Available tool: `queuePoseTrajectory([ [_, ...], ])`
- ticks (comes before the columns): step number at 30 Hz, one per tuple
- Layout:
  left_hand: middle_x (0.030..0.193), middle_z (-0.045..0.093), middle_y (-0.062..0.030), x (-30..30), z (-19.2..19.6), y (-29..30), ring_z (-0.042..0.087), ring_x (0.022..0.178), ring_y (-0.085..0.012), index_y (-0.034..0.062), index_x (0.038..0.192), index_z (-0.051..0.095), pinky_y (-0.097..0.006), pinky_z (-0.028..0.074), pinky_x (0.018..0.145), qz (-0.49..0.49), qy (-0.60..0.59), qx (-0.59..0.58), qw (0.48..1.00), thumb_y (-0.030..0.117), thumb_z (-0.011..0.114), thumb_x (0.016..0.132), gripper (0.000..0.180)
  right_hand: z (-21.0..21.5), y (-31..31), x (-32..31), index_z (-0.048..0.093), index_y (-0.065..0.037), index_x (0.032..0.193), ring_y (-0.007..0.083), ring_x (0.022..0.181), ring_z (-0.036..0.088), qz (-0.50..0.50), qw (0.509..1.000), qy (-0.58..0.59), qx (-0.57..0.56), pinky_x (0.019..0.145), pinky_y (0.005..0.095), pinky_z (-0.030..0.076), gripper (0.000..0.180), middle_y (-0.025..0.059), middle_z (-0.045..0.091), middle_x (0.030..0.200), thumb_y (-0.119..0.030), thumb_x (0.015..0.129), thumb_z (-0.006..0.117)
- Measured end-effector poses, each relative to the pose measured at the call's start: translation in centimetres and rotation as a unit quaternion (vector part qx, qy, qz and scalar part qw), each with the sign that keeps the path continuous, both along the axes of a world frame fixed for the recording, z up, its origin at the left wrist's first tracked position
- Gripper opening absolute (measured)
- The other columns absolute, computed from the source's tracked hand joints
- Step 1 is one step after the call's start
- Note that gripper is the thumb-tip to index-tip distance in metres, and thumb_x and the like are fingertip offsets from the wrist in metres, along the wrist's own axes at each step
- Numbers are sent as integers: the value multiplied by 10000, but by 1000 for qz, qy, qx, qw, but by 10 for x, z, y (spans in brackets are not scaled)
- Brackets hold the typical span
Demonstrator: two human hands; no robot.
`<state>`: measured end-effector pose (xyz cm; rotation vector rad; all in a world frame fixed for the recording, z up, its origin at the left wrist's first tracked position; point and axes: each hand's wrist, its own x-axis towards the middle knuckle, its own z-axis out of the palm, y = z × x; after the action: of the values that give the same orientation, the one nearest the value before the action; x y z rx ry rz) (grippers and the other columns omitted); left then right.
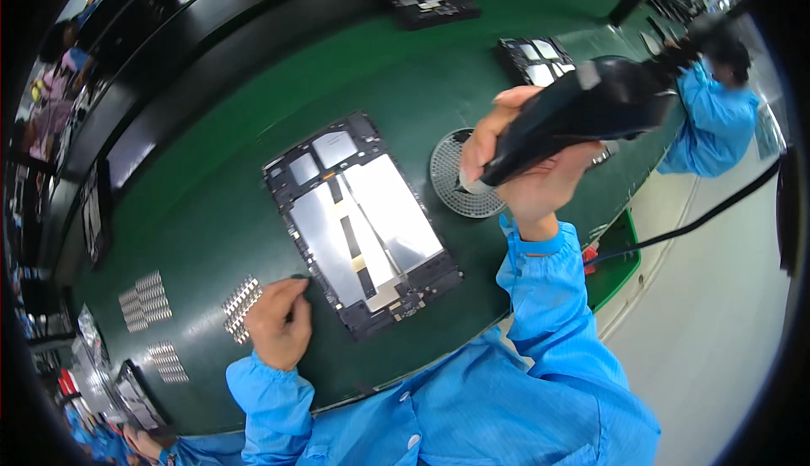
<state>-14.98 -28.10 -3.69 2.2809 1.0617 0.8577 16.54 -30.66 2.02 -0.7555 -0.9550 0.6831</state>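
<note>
Lower left of frame: rows of small metal strips [153, 299] on green belt [253, 112]. Left hand [278, 323] beside nearest strip row [240, 306], fingers curled, tips pinched at lower left corner of opened tablet chassis [361, 223]; whether they grip part, cannot tell. Centre: chassis flat, back up. Right of centre: round mesh screw tray [451, 181]. Right hand [515, 162] wrapped tight round black electric screwdriver [582, 112], held above tray. Judged step: picking up screw; next needs tip lined up on chassis hole.

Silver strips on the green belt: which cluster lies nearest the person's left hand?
The cluster touching the left hand, right of the other two clusters, which lie farther left.
</note>
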Motion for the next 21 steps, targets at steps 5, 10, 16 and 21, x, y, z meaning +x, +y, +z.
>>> queuePoseTrajectory([
  [5, 903, 661, -155, 10, 2, -3, 658, 752, -284, -6, 905, 666, -321, 535, 641, -38, 3, -15, 999, -58, 627, 706, 209, 18, 31, -37, 425, -6, 1168, 202, 510, 523, 125, 990, -5, 65, 485, 348, 451, 920, 124, 523, 661, -820, 791, 222],
  [10, 903, 658, -150, 4, 4, -9, 651, 765, -312, 3, 913, 668, -346, 534, 655, -57, -57, -31, 996, -53, 631, 704, 220, 30, 51, -99, 426, 0, 1150, 219, 529, 560, 202, 978, -46, 16, 472, 336, 474, 930, 132, 533, 662, -832, 766, 267],
  [16, 862, 678, -114, -21, -11, 7, 644, 629, -183, 11, 882, 689, -253, 492, 527, 79, -107, -24, 991, -78, 604, 721, 203, 15, 81, -132, 500, 74, 1086, 144, 514, 557, 213, 976, -45, -16, 480, 255, 462, 894, 105, 564, 641, -763, 777, 448],
  [21, 856, 677, -107, -20, -15, 8, 634, 615, -167, 1, 888, 688, -245, 478, 509, 93, -133, -25, 986, -81, 604, 729, 198, 5, 90, -139, 509, 59, 1073, 151, 502, 552, 206, 978, -39, -7, 476, 265, 465, 869, 104, 561, 629, -759, 791, 431],
])
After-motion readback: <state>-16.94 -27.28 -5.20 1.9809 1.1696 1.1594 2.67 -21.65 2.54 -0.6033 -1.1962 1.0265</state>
